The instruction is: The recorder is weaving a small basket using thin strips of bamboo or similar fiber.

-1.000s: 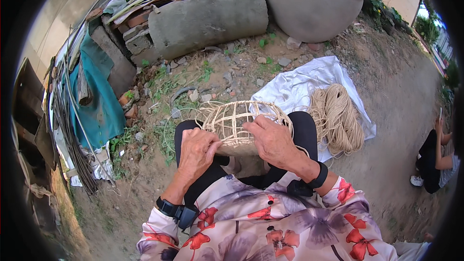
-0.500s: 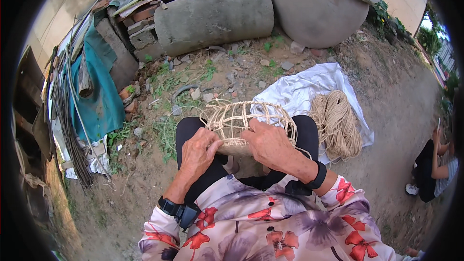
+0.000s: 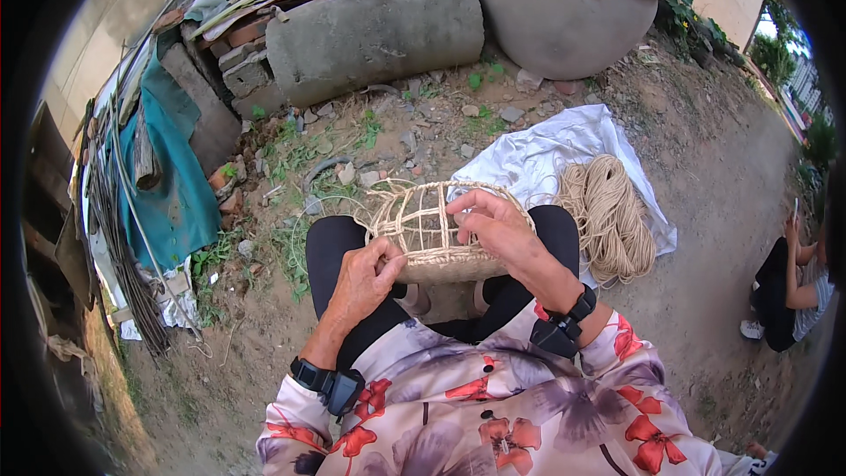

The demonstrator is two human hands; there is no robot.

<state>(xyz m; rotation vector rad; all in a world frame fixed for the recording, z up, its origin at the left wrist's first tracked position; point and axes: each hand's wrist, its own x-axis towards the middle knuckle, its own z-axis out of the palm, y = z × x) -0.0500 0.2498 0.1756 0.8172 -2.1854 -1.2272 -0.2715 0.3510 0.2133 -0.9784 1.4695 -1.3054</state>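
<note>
A half-open woven basket (image 3: 432, 255) of pale twisted cord, with a wide open grid, rests across my knees. My left hand (image 3: 364, 276) pinches the left end of its near braided edge between thumb and fingers. Lifted over the right half of the mesh is my right hand (image 3: 500, 231), its fingers bent and apart, and I see nothing held in them. Part of the basket's right side is hidden behind that hand. Loose thin cord ends (image 3: 308, 227) curl out to the left.
Right of my knees, a large coil of cord (image 3: 608, 225) lies on a white plastic sheet (image 3: 529, 150). Ahead are a concrete cylinder (image 3: 379, 33) and a big round vessel (image 3: 564, 13). Teal cloth (image 3: 172, 185) and long sticks (image 3: 123, 238) stand left. A person (image 3: 793, 286) sits far right.
My right hand has risen off the basket's near edge and its fingers have spread. The left hand keeps its pinch at the left end. The whole view has shifted slightly.
</note>
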